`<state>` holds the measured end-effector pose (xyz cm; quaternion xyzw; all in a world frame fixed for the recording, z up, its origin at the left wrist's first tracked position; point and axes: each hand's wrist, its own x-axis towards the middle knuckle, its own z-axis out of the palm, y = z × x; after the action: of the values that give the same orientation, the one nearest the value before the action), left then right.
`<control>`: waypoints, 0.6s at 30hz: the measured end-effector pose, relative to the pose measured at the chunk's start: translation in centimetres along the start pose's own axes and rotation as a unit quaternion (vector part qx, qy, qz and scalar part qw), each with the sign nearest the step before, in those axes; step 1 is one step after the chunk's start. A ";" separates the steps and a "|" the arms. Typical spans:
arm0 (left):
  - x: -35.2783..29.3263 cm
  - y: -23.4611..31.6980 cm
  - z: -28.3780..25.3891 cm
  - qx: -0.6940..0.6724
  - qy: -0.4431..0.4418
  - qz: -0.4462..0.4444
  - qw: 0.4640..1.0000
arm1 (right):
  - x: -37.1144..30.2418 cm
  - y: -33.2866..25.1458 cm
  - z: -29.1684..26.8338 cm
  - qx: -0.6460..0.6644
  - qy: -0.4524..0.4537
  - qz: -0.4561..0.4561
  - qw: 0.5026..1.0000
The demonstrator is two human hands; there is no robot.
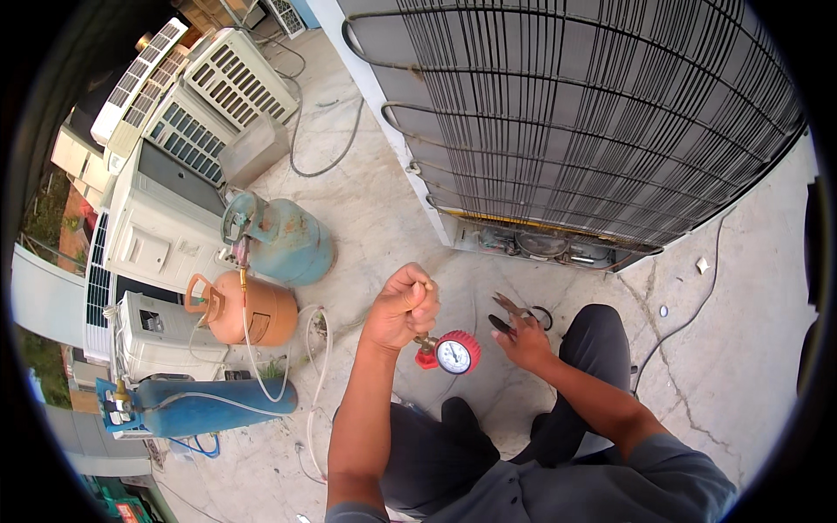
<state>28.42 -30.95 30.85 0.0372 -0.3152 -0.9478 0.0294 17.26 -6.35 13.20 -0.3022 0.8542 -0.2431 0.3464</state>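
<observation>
My left hand (401, 307) is closed in front of me, its fingers curled at the brass stem of a pressure gauge. The round gauge (457, 352), with a white dial and red rim, hangs just below that fist beside a red valve knob (426, 358). My right hand (528, 345), near my right knee, holds a dark scissors-like tool (502, 324). Two prongs of it spread toward the left, and a black loop shows beyond the fingers. The exact kind of tool is hard to make out.
Ahead stands a refrigerator's back with a black condenser grid (558, 122); its compressor (540, 243) shows at the bottom. On the left are a teal gas cylinder (292, 242), an orange cylinder (261, 309), a blue cylinder (218, 408), hoses and air-conditioner units (240, 78). A cable (684, 327) lies right.
</observation>
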 end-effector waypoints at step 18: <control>11.7 -6.9 -7.8 0.279 0.343 -0.182 0.878 | 2.0 -7.3 -2.0 0.684 -0.151 0.116 0.704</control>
<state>17.29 -31.05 19.86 0.4235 -0.5245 -0.7369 -0.0488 17.18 -12.44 18.10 0.0866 0.4180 -0.6695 0.6079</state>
